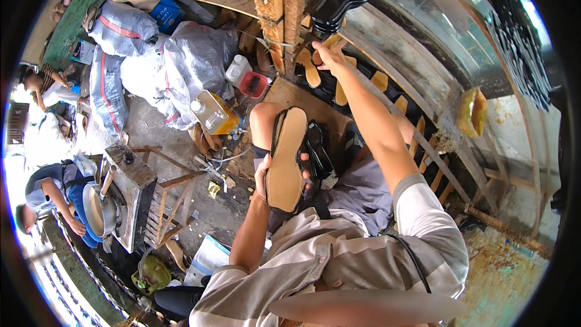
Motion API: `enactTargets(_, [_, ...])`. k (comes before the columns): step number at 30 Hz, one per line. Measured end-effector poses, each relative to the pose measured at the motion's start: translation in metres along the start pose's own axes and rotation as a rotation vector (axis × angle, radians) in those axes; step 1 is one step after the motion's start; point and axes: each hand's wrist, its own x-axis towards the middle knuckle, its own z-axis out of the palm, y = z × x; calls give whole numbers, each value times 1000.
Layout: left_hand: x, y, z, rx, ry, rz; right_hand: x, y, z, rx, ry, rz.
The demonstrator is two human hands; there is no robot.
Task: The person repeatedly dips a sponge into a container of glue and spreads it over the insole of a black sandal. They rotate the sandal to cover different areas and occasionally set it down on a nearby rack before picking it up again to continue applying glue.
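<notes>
Fingers of the left hand (264, 172) wrap a tan sole (285, 157), holding it upright over the knee (266, 122) with its flat face up, probably for inspection. Far right, the right hand (330, 54) reaches out, fingers closing on one of the tan soles (311, 71) stood along the rack (387, 94). Left, a yellow jug (215, 112) sits on the floor.

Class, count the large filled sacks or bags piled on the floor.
3: a grey red-striped sack at the top, another below it, and a clear plastic bag beside them. More may be hidden.
</notes>
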Motion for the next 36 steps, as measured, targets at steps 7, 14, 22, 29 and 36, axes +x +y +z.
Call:
enactTargets(7, [-1,4,-1,-43,0,-21,17,-15,43,-154,149,-93])
enactTargets(14, [1,4,-4,-61,5,-51,23,1,19,-513,162,-260])
enactTargets(22, [4,-1,-9,-55,-48,-62,-111,-5,-30,-1036,-287,-458])
enactTargets(29, [12,-10,-4,62,-20,-33,-107,-102,-78,-542,531,-629])
enactTargets(36, [13,-19,-2,146,-44,45,-55,-118,-65,167,278,-226])
